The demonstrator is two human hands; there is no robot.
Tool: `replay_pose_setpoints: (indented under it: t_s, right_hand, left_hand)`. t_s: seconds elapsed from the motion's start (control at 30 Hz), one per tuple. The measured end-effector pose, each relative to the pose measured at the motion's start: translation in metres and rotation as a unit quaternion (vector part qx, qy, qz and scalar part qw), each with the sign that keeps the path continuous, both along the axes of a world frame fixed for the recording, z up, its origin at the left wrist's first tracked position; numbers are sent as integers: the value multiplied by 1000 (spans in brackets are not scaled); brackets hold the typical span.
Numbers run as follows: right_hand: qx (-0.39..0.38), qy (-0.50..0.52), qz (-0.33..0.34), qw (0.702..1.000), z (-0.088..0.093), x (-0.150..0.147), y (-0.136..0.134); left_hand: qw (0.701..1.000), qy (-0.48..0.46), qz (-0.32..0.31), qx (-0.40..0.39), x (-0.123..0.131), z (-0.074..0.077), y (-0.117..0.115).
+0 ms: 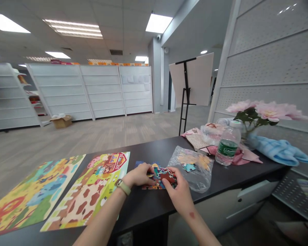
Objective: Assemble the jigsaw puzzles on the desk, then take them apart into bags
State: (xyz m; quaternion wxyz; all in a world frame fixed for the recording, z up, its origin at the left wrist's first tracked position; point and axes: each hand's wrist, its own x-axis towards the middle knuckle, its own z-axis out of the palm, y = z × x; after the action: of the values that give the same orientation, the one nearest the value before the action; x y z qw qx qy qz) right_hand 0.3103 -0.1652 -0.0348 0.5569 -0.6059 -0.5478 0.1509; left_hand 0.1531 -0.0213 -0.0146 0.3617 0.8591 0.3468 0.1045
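Observation:
Both hands meet over a small pile of colourful puzzle pieces (157, 174) on the dark table. My left hand (142, 175), with a pale green watch on its wrist, closes its fingers on the pile's left side. On the right side, my right hand (178, 184) pinches puzzle pieces between thumb and fingers. Part of the pile is hidden beneath the hands. Just right of them lies a clear plastic bag (199, 176) with more pieces inside. Two bright picture sheets lie to the left: a farm scene (92, 191) and a yellow animal scene (38, 191).
A water bottle (228, 145) stands at the right, near pink flowers (269, 111), pink cloths and a blue towel (282, 150). The dark table's (143, 208) front edge runs below the hands. An easel (186, 92) stands behind the table.

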Motion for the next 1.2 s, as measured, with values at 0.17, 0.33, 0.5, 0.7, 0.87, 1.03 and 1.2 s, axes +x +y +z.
replay_pose_setpoints:
  t_s: [0.17,0.33,0.5,0.7,0.87,1.03,1.2]
  right_hand:
    - [-5,-3,9,1000,-1,2,0]
    - [-9,-21,47,999,1,4,1]
    - [-33,-58,109,992,0,6,1]
    - [-36,-63,128,989,2,6,-1]
    - [-1,-105,122,987,-3,1,-2]
    - [-7,-177,82,981,-13,-3,1]
    - [-8,-187,103,977,-5,-5,-1]
  left_hand:
    - [999,-33,23,13,-14,2,-10]
    - [985,-169,-15,-2,-23,3,-21]
    - [967,-234,-66,-75,-18,1,-27]
    - [942,-251,-41,-218,-19,-6,-22]
    - [937,-276,42,-210,-2,-10,-31]
    - [946,-297,55,-116,23,-16,-52]
    - [924,-350,107,-114,26,-21,-61]
